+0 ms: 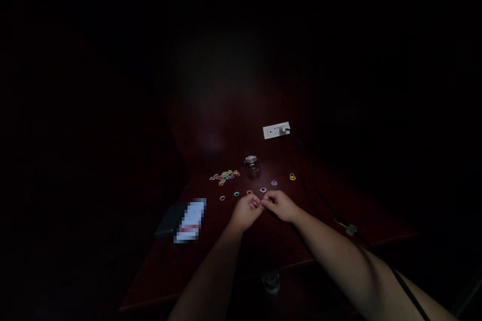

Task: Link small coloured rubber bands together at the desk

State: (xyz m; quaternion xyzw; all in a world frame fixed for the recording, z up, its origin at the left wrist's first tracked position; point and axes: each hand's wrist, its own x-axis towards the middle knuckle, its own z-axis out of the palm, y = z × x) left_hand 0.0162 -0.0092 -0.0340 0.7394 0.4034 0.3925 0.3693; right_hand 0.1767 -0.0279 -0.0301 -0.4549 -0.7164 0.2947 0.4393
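My left hand (246, 212) and my right hand (279, 205) meet over the table, fingertips pinched together. Whatever they pinch is too small and dark to make out. Just beyond them lies a spaced row of small elastic hair ties: a pale one (222, 198), a green one (236, 194), an orange one (249, 192) and a pink one (263, 190). Farther right are a purple hair tie (274, 182) and a yellow one (292, 177), both looking twisted or doubled. A loose pile of mixed-colour hair ties (225, 176) sits at the back left.
A clear lidded jar (252, 165) stands at the back of the dark red table (278, 253). Left are a blurred-out white-blue item (191, 220) and a dark flat object (169, 220). A wall socket (276, 130) holds a plug; a cable with a small block (351, 230) runs down the right.
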